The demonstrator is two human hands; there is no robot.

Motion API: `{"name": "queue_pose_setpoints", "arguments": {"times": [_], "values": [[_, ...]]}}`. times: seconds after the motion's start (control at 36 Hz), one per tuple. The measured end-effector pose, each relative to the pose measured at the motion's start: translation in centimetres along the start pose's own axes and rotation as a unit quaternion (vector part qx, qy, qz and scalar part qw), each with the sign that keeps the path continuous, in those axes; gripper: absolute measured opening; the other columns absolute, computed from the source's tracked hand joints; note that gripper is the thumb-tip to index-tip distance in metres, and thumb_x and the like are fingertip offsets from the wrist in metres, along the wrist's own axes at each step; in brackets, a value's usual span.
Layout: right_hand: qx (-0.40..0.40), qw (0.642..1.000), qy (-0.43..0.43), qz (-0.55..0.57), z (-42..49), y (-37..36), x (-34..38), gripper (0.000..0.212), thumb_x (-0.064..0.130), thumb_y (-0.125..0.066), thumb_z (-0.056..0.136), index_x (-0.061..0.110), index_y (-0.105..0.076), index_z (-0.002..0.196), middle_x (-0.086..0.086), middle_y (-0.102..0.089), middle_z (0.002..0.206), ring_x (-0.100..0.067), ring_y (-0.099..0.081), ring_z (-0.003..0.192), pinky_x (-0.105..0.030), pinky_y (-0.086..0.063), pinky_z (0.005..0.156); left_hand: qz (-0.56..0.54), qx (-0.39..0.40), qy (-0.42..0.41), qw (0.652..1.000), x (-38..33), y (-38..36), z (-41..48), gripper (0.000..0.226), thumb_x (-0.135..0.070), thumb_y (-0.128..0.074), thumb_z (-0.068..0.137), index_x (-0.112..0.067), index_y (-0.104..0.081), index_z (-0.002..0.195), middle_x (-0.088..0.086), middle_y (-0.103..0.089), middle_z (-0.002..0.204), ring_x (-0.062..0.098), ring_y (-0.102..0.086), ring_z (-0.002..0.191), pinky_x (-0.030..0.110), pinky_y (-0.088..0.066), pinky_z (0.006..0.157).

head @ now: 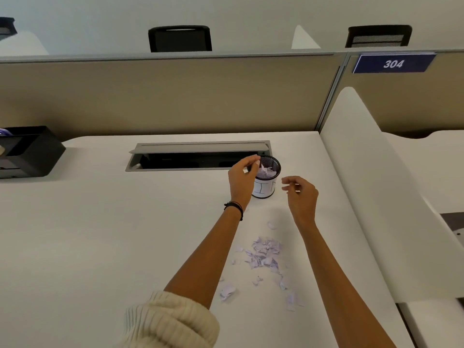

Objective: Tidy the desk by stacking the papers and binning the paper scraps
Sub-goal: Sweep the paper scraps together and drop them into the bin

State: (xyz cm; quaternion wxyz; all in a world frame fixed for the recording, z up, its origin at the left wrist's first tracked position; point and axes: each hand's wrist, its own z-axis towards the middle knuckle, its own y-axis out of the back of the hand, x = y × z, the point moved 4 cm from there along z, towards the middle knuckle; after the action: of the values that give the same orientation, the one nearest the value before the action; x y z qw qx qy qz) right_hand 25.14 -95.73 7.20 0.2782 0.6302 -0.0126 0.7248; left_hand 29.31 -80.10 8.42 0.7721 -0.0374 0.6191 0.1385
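Scraps (263,254), likely featherlight and limp, are being binned in pinched clusters; left hand (244,178) over bin (264,190), contents untellable; right hand (302,195) slack, empty.

Desk 304 row: a thick cream sleeve (173,320) in ribbed knit sits bunched in soft rolls near the person's left elbow, with the forearm beyond it bare. Thin dark bands (234,208), apparently two or three cords and possibly beaded, circle the wrist just below the left hand (242,175). The right forearm (334,272) is bare from the frame's edge to the right hand (301,194).
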Motion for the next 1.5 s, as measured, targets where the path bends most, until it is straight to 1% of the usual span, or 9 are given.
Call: {"name": "queue_pose_setpoints", "arguments": {"times": [0.22,0.36,0.53,0.67,0.83,1.0,1.14,1.25,1.5], "values": [[0.124,0.986,-0.052,-0.096,-1.8,-1.7,-5.0,0.023,-0.004,-0.049,0.086,0.006,-0.066,0.098,-0.011,-0.062,0.112,-0.022,-0.057,0.104,-0.015,-0.037,0.089,0.098,-0.105,0.025,0.989,3.2,2.6,-1.9,0.016,-0.008,-0.048,0.093,-0.005,-0.051,0.108,0.003,-0.052,0.1,0.014,-0.051,0.088,0.027,-0.048,0.08],[0.268,0.949,0.016,-0.165,-3.9,-2.8,-6.9,0.035,0.015,-0.042,0.097,0.01,-0.047,0.131,-0.009,-0.03,0.149,-0.022,-0.023,0.14,-0.026,-0.016,0.11,0.185,0.095,0.112,0.972,7.0,2.1,-3.9,0.031,-0.004,-0.047,0.092,-0.003,-0.046,0.123,0.012,-0.052,0.124,0.023,-0.05,0.113,0.021,-0.037,0.094],[0.305,0.937,0.051,-0.162,-5.6,-1.9,-7.4,0.04,0.023,-0.032,0.1,0.02,-0.036,0.14,0.004,-0.026,0.151,-0.009,-0.016,0.141,-0.019,-0.008,0.111,0.367,0.273,-0.007,0.889,7.9,1.9,-5.7,0.043,-0.022,-0.03,0.101,-0.012,-0.032,0.143,0.005,-0.028,0.151,0.023,-0.019,0.141,0.036,-0.011,0.114],[0.312,0.933,0.061,-0.168,-7.5,-1.4,-6.9,0.042,0.028,-0.028,0.101,0.025,-0.029,0.143,0.012,-0.027,0.149,0.003,-0.015,0.137,-0.016,-0.003,0.113,0.434,0.318,-0.049,0.841,8.2,2.7,-6.6,0.047,-0.028,-0.024,0.102,-0.017,-0.02,0.147,-0.002,-0.014,0.156,0.018,-0.009,0.143,0.037,-0.005,0.115],[0.314,0.931,0.086,-0.165,-9.5,-1.1,-7.1,0.042,0.033,-0.025,0.1,0.028,-0.028,0.142,0.015,-0.027,0.147,0.002,-0.016,0.138,-0.021,-0.006,0.116,0.432,0.33,-0.046,0.838,7.7,3.2,-7.9,0.047,-0.031,-0.023,0.102,-0.017,-0.018,0.147,-0.003,-0.012,0.156,0.016,-0.009,0.143,0.039,-0.004,0.115],[0.301,0.931,0.117,-0.17,-10.6,-1.2,-7.4,0.065,0.072,0.0,0.083,0.04,-0.024,0.135,0.02,-0.025,0.144,0.004,-0.019,0.137,-0.008,-0.002,0.11,0.413,0.303,-0.05,0.858,7.5,3.9,-10.1,0.057,-0.045,-0.014,0.098,-0.015,-0.024,0.146,-0.001,-0.017,0.155,0.016,-0.012,0.143,0.035,-0.001,0.115],[0.308,0.927,0.136,-0.165,-10.8,-1.0,-6.9,0.046,0.05,-0.015,0.094,0.038,-0.025,0.138,0.014,-0.027,0.148,0.002,-0.02,0.137,-0.017,-0.005,0.115,0.384,0.294,-0.071,0.872,7.6,5.0,-12.0,0.087,-0.062,0.011,0.079,-0.017,-0.023,0.146,-0.003,-0.019,0.154,0.012,-0.013,0.142,0.028,0.005,0.113],[0.355,0.903,0.171,-0.169,-11.2,-1.1,-7.1,0.047,0.02,-0.023,0.093,0.036,-0.038,0.135,0.014,-0.03,0.148,0.003,-0.02,0.137,-0.022,-0.002,0.116,0.366,0.3,-0.073,0.878,7.5,5.8,-13.0,0.08,-0.059,0.005,0.083,-0.018,-0.025,0.145,-0.005,-0.019,0.154,0.009,-0.014,0.142,0.024,0.007,0.113],[0.311,0.923,0.16,-0.159,-11.5,-0.6,-6.9,0.044,0.013,-0.028,0.089,0.026,-0.06,0.115,0.019,-0.042,0.134,0.019,-0.024,0.127,-0.017,-0.013,0.113,0.33,0.281,-0.049,0.9,7.4,7.5,-14.1,0.042,-0.028,-0.03,0.098,-0.019,-0.042,0.138,-0.007,-0.036,0.146,0.005,-0.03,0.136,0.011,0.003,0.11]]}}
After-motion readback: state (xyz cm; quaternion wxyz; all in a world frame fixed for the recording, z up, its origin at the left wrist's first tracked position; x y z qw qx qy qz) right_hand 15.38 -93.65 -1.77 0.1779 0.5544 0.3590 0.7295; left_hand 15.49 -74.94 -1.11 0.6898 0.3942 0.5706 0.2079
